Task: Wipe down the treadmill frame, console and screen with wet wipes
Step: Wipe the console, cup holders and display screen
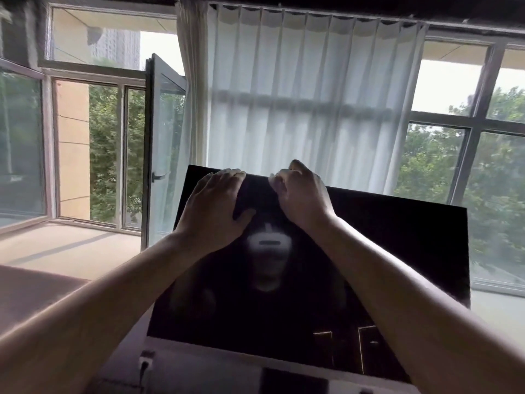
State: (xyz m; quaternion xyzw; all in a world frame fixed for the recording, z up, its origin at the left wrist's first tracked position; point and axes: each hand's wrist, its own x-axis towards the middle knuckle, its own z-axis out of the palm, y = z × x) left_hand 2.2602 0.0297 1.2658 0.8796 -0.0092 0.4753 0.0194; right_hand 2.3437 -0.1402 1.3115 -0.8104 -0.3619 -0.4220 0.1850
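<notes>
The treadmill's black screen [369, 251] tilts up in front of me, its glass dark and reflecting my head. My left hand [213, 206] lies flat on the upper left of the screen. Its fingers reach the top edge and its thumb is spread on the glass. My right hand [301, 191] sits beside it at the top edge with curled fingers. A small pale scrap at its fingertips looks like the wet wipe [272, 177], and most of it is hidden. The grey console [216, 368] shows below the screen.
A white curtain [306, 103] hangs right behind the screen. An open window sash [162, 143] juts inward at the left above a pale sill [71, 248]. More windows with trees outside are at the right. A brown surface [34, 294] lies at the lower left.
</notes>
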